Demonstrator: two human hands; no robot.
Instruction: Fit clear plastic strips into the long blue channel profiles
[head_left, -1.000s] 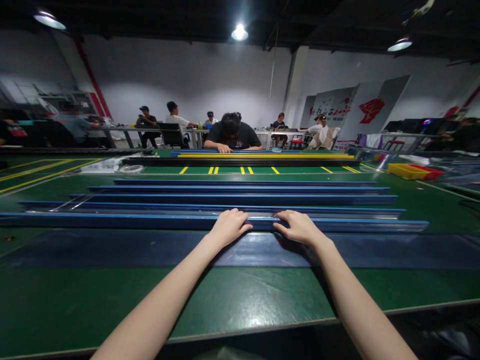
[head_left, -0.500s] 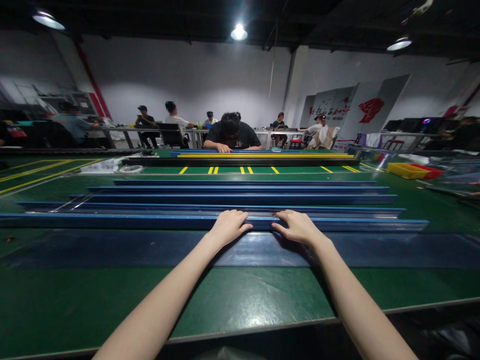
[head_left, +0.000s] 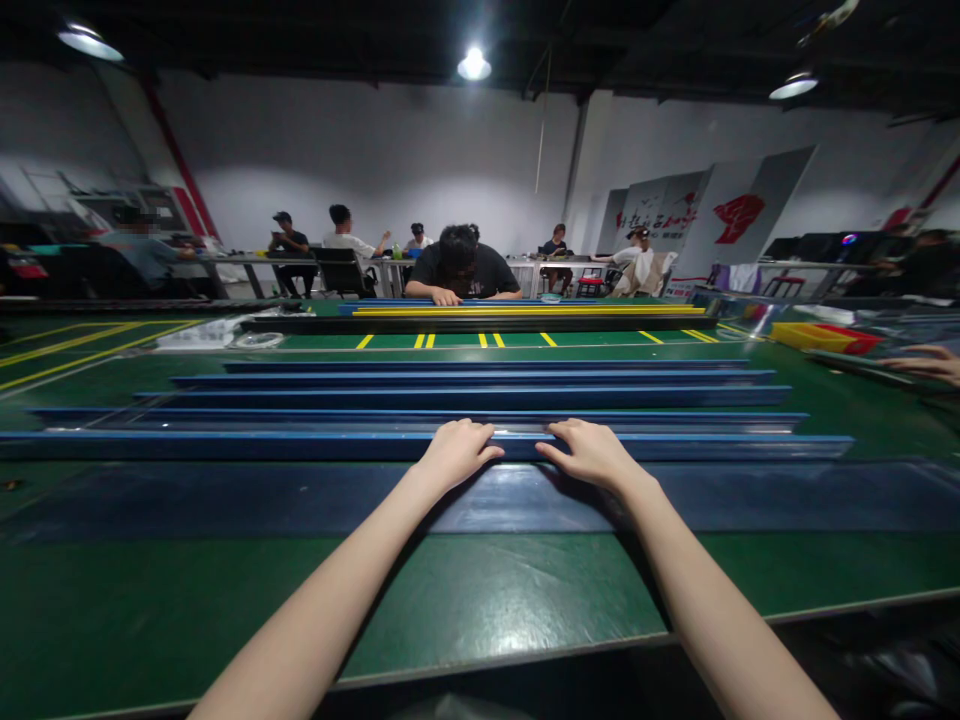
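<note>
A long blue profile strip [head_left: 262, 444] lies crosswise on the green table [head_left: 480, 620]. My left hand [head_left: 456, 452] is closed over its near edge just left of the middle, thumb on the near side and fingers over the top. Mirroring it, my right hand [head_left: 594, 455] grips the same strip a short way to the right. The fingertips of both hands are partly hidden behind the strip. Between my forearms and the strip lies a flat, dark bluish, glossy sheet [head_left: 225, 500]. Directly behind the strip runs another blue strip [head_left: 225, 413].
More blue strips [head_left: 480, 396] lie parallel farther back. Beyond them are a black bar [head_left: 480, 325] and yellow strips [head_left: 525, 311], where a person [head_left: 465, 265] leans over the table. A yellow bin [head_left: 806, 336] and another person's hand [head_left: 930, 365] are at the right.
Both my hands stay in nearly the same place on the strip. Another person's hand has come into view at the right edge. A seated person in the background has raised a hand.
</note>
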